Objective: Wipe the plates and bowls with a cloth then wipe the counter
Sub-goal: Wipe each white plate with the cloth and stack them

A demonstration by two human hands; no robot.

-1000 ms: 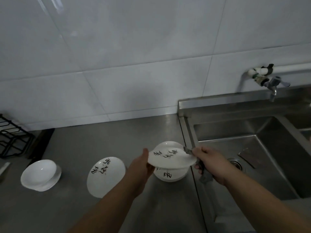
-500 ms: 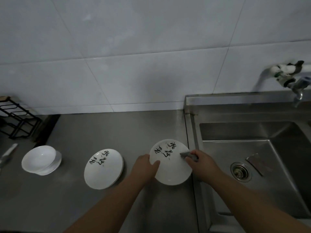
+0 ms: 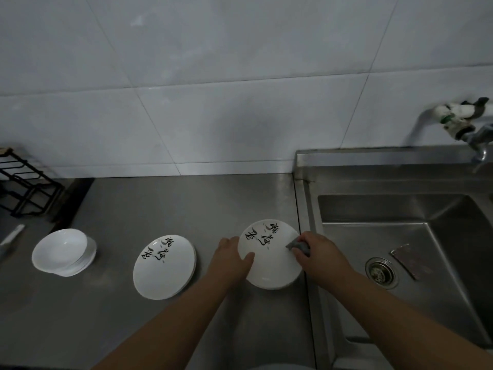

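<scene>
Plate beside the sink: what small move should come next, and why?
Probably sweep the grey cloth leftward across the plate. The right hand pinches the cloth at the plate's right edge, the left hand holds the left rim with its thumb on the face, and most of the white face lies between them.

A white tiled wall (image 3: 240,76) is filling the upper half of the view, with a black wire rack (image 3: 24,182) standing against it at the far left and a pale, blurred handle (image 3: 12,235) lying just in front of the rack at the left edge. A steel sink (image 3: 386,209) is taking up the right side, with a metal tap (image 3: 477,134) jutting from the wall above its back rim. Inside the basin, a round drain (image 3: 382,272) is sitting just beside a flat, dark rectangular pad (image 3: 409,260).
</scene>
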